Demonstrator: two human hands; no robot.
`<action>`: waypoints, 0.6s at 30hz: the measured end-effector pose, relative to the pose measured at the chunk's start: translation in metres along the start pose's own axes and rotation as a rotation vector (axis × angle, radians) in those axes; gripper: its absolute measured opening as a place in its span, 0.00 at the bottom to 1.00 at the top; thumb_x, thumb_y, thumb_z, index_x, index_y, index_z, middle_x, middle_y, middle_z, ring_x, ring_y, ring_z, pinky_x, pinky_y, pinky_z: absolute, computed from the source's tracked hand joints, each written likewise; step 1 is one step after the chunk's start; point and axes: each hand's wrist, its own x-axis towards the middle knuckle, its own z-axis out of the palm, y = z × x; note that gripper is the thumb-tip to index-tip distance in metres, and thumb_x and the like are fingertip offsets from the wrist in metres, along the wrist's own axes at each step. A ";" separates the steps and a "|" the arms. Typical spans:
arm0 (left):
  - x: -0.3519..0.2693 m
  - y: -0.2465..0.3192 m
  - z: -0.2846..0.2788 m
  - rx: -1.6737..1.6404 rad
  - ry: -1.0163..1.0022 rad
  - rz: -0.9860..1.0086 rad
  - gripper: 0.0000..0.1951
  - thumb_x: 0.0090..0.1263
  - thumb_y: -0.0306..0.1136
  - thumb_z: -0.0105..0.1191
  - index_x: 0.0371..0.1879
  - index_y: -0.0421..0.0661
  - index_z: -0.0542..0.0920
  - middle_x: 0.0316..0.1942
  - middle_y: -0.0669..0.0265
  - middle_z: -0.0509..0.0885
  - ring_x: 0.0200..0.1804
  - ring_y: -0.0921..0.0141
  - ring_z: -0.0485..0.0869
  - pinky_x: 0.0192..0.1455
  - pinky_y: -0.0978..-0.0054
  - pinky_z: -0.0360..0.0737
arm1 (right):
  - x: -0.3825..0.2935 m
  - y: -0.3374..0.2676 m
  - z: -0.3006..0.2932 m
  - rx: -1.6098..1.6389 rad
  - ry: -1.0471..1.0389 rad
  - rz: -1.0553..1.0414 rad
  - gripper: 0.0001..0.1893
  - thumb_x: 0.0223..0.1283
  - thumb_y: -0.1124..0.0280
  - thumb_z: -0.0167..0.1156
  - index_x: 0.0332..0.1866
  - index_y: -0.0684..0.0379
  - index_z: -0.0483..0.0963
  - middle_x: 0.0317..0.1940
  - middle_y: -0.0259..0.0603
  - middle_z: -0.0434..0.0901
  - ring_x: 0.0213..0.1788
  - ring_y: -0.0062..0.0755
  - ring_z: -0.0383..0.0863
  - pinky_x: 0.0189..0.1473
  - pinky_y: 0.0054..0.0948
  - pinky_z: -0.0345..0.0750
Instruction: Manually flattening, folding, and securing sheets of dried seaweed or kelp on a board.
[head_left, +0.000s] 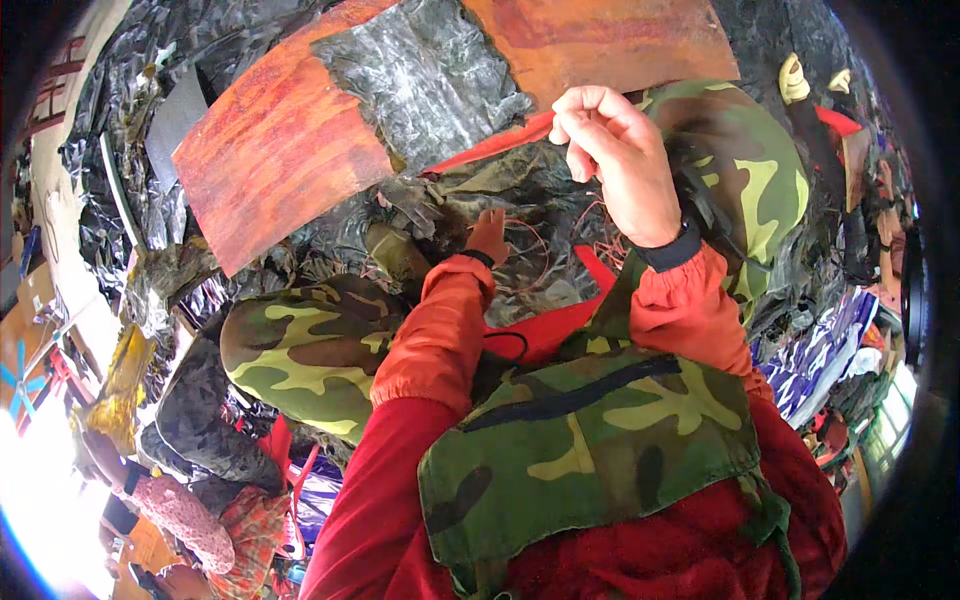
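My right hand (611, 161) is raised above my right knee, its fingers curled and thumb against them. Whether anything small is pinched there cannot be told. Lower down, my left hand (490, 236) reaches into a dark, rumpled heap between my legs; its fingertips are partly lost against it. Beside it lies what looks like a dark glove (411, 211). Thin reddish strands (541, 244) trail over crumpled plastic to its right. Ahead of me is a streaked orange-red board (281, 165), with a wrinkled grey plastic piece (435, 75) across it. A red strip (495, 144) runs along its near side.
Camouflage-covered knees (300, 345) flank the work spot. At lower left sits another person, with a pink patterned sleeve (180, 510) and a yellow-gloved hand (124, 382). Dark plastic sheeting (292, 30) covers the ground. A purple-and-white striped sheet (817, 356) lies at right.
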 end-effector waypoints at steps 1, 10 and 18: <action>0.002 0.000 -0.004 0.040 -0.005 0.003 0.28 0.52 0.32 0.55 0.54 0.40 0.66 0.54 0.47 0.69 0.57 0.52 0.69 0.55 0.63 0.70 | 0.001 0.000 -0.001 -0.007 -0.017 0.005 0.07 0.62 0.69 0.52 0.39 0.61 0.72 0.27 0.33 0.75 0.20 0.13 0.67 0.23 0.13 0.65; 0.002 0.048 -0.092 -0.395 -0.122 0.021 0.09 0.56 0.33 0.51 0.35 0.49 0.81 0.30 0.57 0.82 0.36 0.61 0.81 0.40 0.68 0.76 | 0.000 0.041 0.000 -0.327 -0.292 0.094 0.06 0.62 0.68 0.51 0.34 0.58 0.71 0.26 0.29 0.72 0.23 0.13 0.68 0.24 0.15 0.68; -0.042 0.066 -0.122 0.078 0.224 -0.153 0.10 0.59 0.35 0.48 0.28 0.44 0.81 0.26 0.56 0.82 0.34 0.58 0.82 0.41 0.64 0.78 | -0.019 0.049 0.001 -0.637 -0.250 -0.246 0.07 0.54 0.70 0.52 0.25 0.60 0.70 0.14 0.39 0.71 0.19 0.31 0.74 0.22 0.31 0.67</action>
